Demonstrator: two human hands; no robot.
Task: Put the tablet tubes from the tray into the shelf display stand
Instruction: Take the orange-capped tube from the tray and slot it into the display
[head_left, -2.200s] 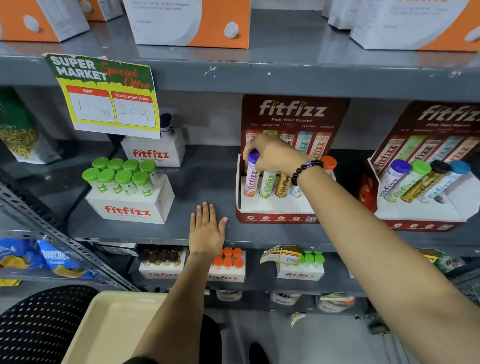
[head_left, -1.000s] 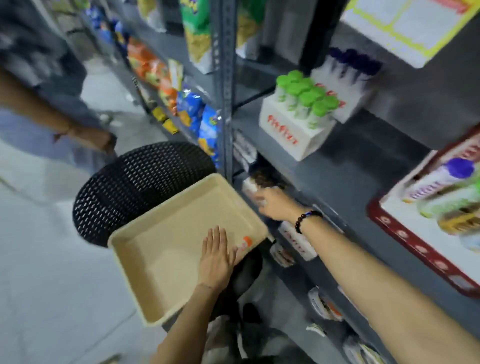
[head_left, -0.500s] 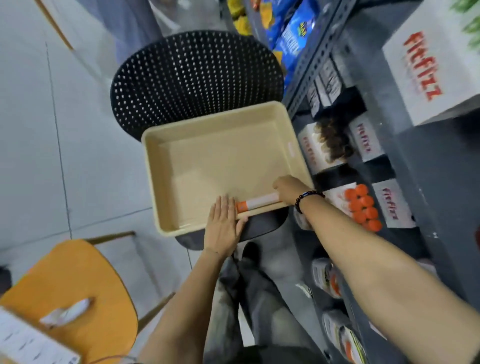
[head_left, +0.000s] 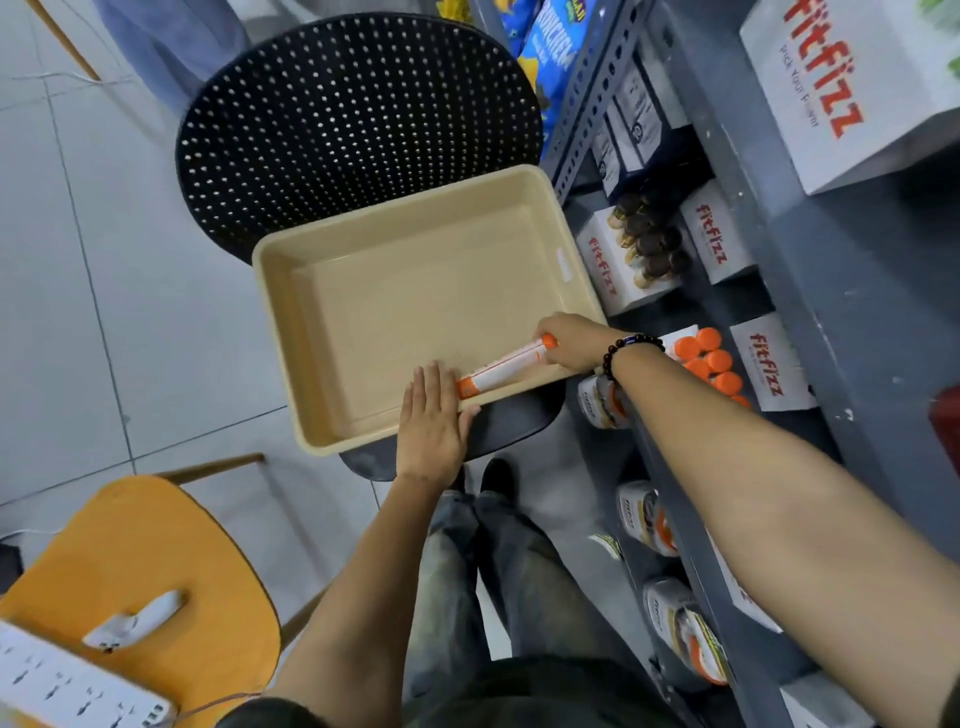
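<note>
A beige tray (head_left: 363, 312) rests on a black perforated chair (head_left: 353, 114). One white tablet tube with orange ends (head_left: 501, 370) lies along the tray's near wall. My right hand (head_left: 569, 343) grips the tube's right end. My left hand (head_left: 432, 423) lies flat on the tray's near rim, fingers together, its fingertips close to the tube's left end. The shelf display stand is out of view.
Grey metal shelving (head_left: 810, 291) runs along the right with fitfizz boxes: orange-capped tubes (head_left: 709, 364), dark-capped tubes (head_left: 649, 244) and a large white box (head_left: 852, 88). An orange chair (head_left: 140, 587) with a white power strip (head_left: 67, 686) stands at bottom left. Tiled floor lies to the left.
My view swung from the shelf display down to the tray. My right hand left the stand, reached into the tray and closed on the orange-ended tube. My left hand moved from the shelf to the tray's rim.
</note>
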